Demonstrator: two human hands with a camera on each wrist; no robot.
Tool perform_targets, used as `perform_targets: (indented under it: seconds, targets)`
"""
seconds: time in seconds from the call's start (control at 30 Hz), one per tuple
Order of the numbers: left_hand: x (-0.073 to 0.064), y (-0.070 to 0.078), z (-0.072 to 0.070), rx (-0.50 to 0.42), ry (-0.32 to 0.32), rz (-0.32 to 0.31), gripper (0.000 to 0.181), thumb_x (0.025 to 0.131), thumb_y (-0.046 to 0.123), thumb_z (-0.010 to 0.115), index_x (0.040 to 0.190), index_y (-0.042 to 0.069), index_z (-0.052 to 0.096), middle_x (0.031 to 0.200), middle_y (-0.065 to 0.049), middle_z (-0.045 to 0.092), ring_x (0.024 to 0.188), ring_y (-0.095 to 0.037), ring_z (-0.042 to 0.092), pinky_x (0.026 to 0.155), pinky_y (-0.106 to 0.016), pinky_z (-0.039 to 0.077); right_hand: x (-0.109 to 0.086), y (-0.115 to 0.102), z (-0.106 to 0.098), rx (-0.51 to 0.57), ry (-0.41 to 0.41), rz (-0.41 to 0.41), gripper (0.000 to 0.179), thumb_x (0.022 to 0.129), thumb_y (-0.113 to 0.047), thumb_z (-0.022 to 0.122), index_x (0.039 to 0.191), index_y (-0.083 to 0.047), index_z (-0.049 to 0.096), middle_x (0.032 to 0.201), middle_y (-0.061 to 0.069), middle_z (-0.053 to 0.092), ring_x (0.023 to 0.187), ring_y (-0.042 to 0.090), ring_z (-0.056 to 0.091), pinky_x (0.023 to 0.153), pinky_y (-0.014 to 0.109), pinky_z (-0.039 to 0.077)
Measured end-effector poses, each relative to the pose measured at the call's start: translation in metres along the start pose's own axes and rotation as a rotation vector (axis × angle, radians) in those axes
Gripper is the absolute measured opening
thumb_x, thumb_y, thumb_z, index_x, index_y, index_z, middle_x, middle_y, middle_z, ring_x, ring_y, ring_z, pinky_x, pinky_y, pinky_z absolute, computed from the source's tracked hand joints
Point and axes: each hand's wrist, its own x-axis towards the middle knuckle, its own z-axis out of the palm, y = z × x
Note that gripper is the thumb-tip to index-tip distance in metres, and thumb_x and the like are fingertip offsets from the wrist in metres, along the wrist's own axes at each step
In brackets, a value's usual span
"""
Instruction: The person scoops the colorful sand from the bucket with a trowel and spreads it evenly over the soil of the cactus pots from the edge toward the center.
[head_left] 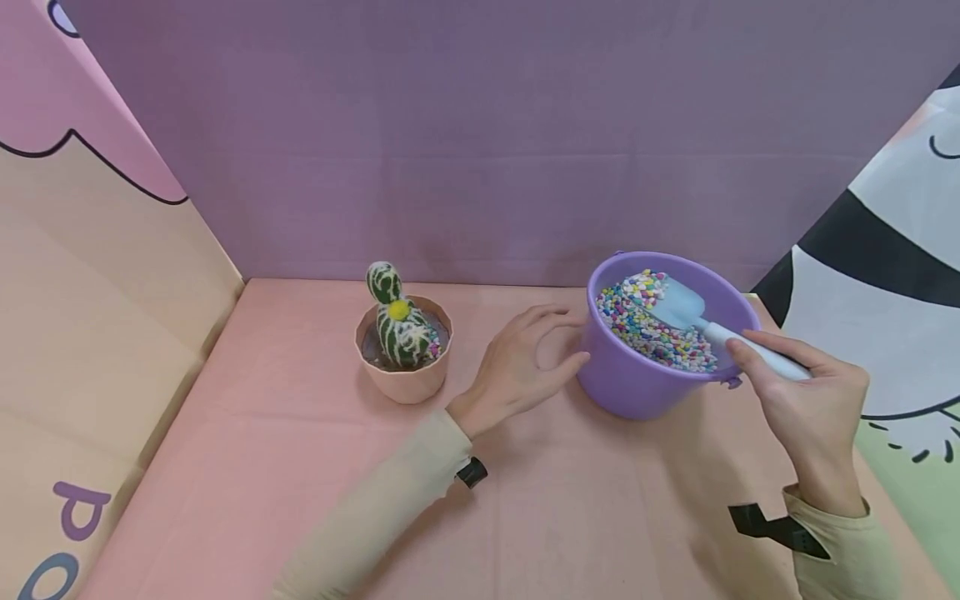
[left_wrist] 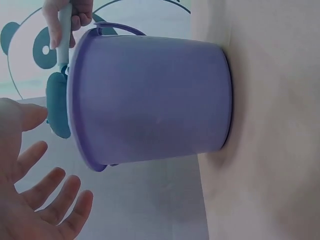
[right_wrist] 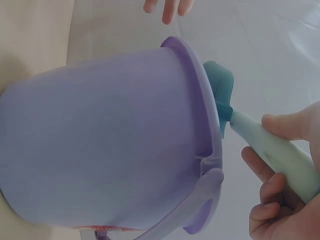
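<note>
My right hand [head_left: 813,404] grips the white handle of a small light-blue shovel [head_left: 678,304]. The shovel's blade carries some multicoloured pebbles [head_left: 656,333] and sits at the mouth of a purple bucket [head_left: 637,387] holding many more. In the right wrist view the blade [right_wrist: 220,85] shows just past the bucket's rim, with thumb and fingers wrapped about the handle. Beside the bucket's left side is my left hand [head_left: 521,367], fingers spread and loosely bent, holding nothing. The left wrist view shows its fingers [left_wrist: 52,187] apart from the bucket wall.
Left of my left hand stands a peach pot [head_left: 408,387] with a striped green cactus [head_left: 401,333] bearing a yellow flower. A few coloured pebbles lie on its dark soil. A purple backdrop [head_left: 480,150] rises behind the pink table [head_left: 300,467]; printed panels flank it.
</note>
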Motion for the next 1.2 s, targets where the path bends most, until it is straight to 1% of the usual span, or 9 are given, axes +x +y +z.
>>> perform_targets:
  seconds: [0.17, 0.3, 0.37, 0.43, 0.57, 0.7, 0.83, 0.97, 1.2]
  targets:
    - [-0.011, 0.000, -0.013, -0.026, -0.018, 0.014, 0.042, 0.098, 0.039, 0.075, 0.137, 0.023, 0.070, 0.150, 0.005, 0.062, 0.141, -0.014, 0.058, 0.114, -0.038, 0.052, -0.003, -0.008, 0.002, 0.024, -0.009, -0.005, 0.027, 0.081, -0.008, 0.092, 0.105, 0.002, 0.084, 0.084, -0.028, 0.076, 0.068, -0.006, 0.067, 0.060, 0.009, 0.050]
    - [-0.020, -0.001, -0.026, -0.090, -0.033, 0.027, 0.039, 0.098, 0.033, 0.077, 0.134, 0.020, 0.071, 0.140, 0.006, 0.067, 0.125, -0.014, 0.065, 0.104, -0.036, 0.056, -0.005, -0.012, 0.005, 0.050, -0.031, -0.013, 0.026, 0.081, -0.006, 0.091, 0.104, 0.003, 0.083, 0.084, -0.026, 0.077, 0.064, -0.006, 0.069, 0.058, 0.010, 0.052]
    - [-0.025, -0.001, -0.032, -0.124, -0.044, 0.028, 0.036, 0.098, 0.031, 0.077, 0.131, 0.020, 0.072, 0.134, 0.007, 0.069, 0.116, -0.012, 0.066, 0.098, -0.035, 0.058, -0.006, -0.014, 0.006, 0.059, -0.042, -0.017, 0.025, 0.082, -0.006, 0.090, 0.104, 0.003, 0.083, 0.084, -0.024, 0.077, 0.062, -0.005, 0.068, 0.057, 0.011, 0.053]
    - [-0.029, -0.002, -0.038, -0.149, -0.065, 0.020, 0.033, 0.098, 0.030, 0.077, 0.129, 0.022, 0.073, 0.129, 0.009, 0.071, 0.110, -0.010, 0.066, 0.096, -0.036, 0.058, -0.008, -0.016, 0.007, 0.068, -0.054, -0.018, 0.024, 0.083, -0.006, 0.090, 0.104, 0.003, 0.083, 0.083, -0.023, 0.078, 0.060, -0.004, 0.068, 0.056, 0.011, 0.053]
    - [-0.038, -0.004, -0.050, -0.194, -0.103, 0.006, 0.028, 0.099, 0.030, 0.076, 0.126, 0.023, 0.073, 0.126, 0.012, 0.071, 0.110, -0.010, 0.067, 0.096, -0.036, 0.058, -0.011, -0.021, 0.010, 0.073, -0.065, -0.032, 0.023, 0.083, -0.005, 0.089, 0.104, 0.002, 0.084, 0.081, -0.023, 0.077, 0.065, -0.003, 0.066, 0.058, 0.011, 0.051]
    - [-0.049, -0.008, -0.062, -0.234, -0.123, 0.001, 0.026, 0.099, 0.028, 0.077, 0.124, 0.024, 0.074, 0.126, 0.014, 0.071, 0.110, -0.010, 0.067, 0.096, -0.034, 0.058, -0.014, -0.025, 0.016, 0.062, -0.069, -0.034, 0.023, 0.082, -0.004, 0.090, 0.103, 0.001, 0.084, 0.081, -0.025, 0.076, 0.071, -0.002, 0.065, 0.060, 0.010, 0.049]
    - [-0.062, -0.013, -0.074, -0.251, -0.134, 0.014, 0.025, 0.098, 0.024, 0.078, 0.123, 0.024, 0.075, 0.125, 0.013, 0.072, 0.108, -0.007, 0.068, 0.094, -0.031, 0.058, -0.016, -0.030, 0.022, 0.053, -0.094, -0.055, 0.022, 0.082, -0.004, 0.090, 0.103, 0.000, 0.084, 0.080, -0.025, 0.074, 0.069, -0.002, 0.064, 0.059, 0.010, 0.049]
    - [-0.076, -0.018, -0.090, -0.251, -0.135, 0.045, 0.025, 0.096, 0.020, 0.079, 0.121, 0.022, 0.075, 0.122, 0.010, 0.074, 0.107, -0.008, 0.069, 0.093, -0.031, 0.058, -0.020, -0.035, 0.028, 0.063, -0.124, -0.070, 0.020, 0.082, -0.004, 0.090, 0.101, -0.001, 0.085, 0.077, -0.024, 0.075, 0.067, -0.002, 0.064, 0.059, 0.011, 0.049]
    - [-0.094, -0.034, -0.129, -0.280, -0.080, 0.084, 0.028, 0.093, 0.007, 0.082, 0.119, 0.018, 0.077, 0.116, 0.002, 0.077, 0.104, -0.011, 0.068, 0.091, -0.028, 0.058, -0.025, -0.043, 0.038, 0.083, -0.159, -0.076, 0.020, 0.083, -0.006, 0.090, 0.102, -0.003, 0.085, 0.081, -0.024, 0.076, 0.073, 0.002, 0.066, 0.064, 0.012, 0.052]
